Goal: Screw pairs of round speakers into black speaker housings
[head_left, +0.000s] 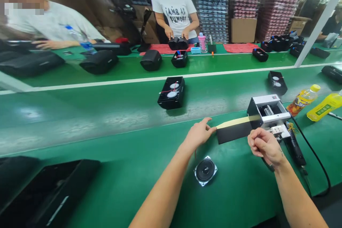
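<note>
My left hand (201, 132) touches the left end of a black strip (233, 133) with a pale yellow edge, its fingers closing on the corner. The strip reaches right to a metal dispenser-like device (268, 110). Just in front of that device, my right hand (264, 146) is curled closed; whatever its fingers hold is hidden, though a dark object shows under the palm. A square-framed round speaker (205, 170) lies on the green table (133, 185) between my forearms. To the right of my right hand lies a black-handled tool (295, 149) with a cable.
Two drink bottles (303, 99) (326, 107) are at the right. Black housings (53, 188) stand front left. A black box with two white discs (171, 92) sits on the belt (120, 103), another farther right. Across it, a person (175, 10) handles black parts; another sits left.
</note>
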Demonstrator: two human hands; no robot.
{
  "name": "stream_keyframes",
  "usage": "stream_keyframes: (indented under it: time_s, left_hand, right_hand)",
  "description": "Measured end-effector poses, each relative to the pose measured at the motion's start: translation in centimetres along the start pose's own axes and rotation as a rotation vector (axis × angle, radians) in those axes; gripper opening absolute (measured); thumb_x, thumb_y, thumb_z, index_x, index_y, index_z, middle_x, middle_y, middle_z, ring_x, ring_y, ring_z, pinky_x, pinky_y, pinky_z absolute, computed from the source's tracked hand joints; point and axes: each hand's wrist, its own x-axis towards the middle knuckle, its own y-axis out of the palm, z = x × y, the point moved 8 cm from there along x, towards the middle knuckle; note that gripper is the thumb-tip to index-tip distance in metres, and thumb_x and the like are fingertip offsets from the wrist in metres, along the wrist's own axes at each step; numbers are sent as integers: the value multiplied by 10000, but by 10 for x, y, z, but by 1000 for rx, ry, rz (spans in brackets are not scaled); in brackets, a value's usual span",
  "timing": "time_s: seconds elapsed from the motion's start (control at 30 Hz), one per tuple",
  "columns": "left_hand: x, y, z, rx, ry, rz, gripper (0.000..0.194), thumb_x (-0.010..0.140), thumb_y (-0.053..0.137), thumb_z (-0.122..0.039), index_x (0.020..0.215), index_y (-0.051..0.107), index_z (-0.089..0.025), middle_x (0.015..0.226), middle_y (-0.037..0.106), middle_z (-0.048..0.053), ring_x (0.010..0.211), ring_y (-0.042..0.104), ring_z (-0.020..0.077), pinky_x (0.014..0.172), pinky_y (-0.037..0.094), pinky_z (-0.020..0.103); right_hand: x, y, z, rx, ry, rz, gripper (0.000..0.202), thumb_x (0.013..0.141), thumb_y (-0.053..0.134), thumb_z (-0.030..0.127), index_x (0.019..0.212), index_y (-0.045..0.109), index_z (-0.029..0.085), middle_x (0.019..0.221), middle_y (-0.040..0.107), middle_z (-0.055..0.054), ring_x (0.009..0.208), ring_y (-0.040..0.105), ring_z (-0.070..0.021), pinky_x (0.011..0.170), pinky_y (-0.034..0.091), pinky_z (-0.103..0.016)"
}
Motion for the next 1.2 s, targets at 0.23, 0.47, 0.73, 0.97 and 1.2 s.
stream_keyframes:
  time_s: [0.23,0.47,0.73,0.97,1.2]
  left_hand:
    - [-101,-28,-31,66,360,72,412,1020,661,-328,1427,716,-358,1563,702,10,1467,631,252,1261,471,366]
    - [-125,31,-18,292,501,405,458,974,720,-273,1431,691,-251,1321,767,124,1206,729,316,1068,548,417]
    - [-116,24,-2,76,433,458,186,1016,634,-375,915,701,-234,1161,736,75,979,714,234,877,534,322]
    - [-102,30,5,-259,303,341,303,1067,520,-472,1115,712,-243,1100,812,66,1014,747,239,934,581,329]
    - [-108,63,-17,-531,331,385,350,1010,609,-498,1038,806,-210,1183,797,107,1055,744,242,1034,589,358]
  right_hand:
    - [0,35,-53,-62,319,154,564,798,926,683,891,692,178,748,570,-10,614,467,-85,476,263,-177]
    - [-1,36,-61,-222,365,135,487,838,879,627,989,769,176,820,620,-28,680,483,-106,556,341,-230]
    - [0,31,-59,-383,363,82,362,866,840,528,888,728,184,819,623,-18,703,469,-120,627,374,-264]
    - [-2,29,-55,-439,349,49,489,904,771,670,896,685,188,797,598,-18,684,479,-128,623,411,-272]
    - [-4,29,-53,-523,357,41,465,890,759,645,873,669,189,772,607,-17,658,488,-123,624,432,-270]
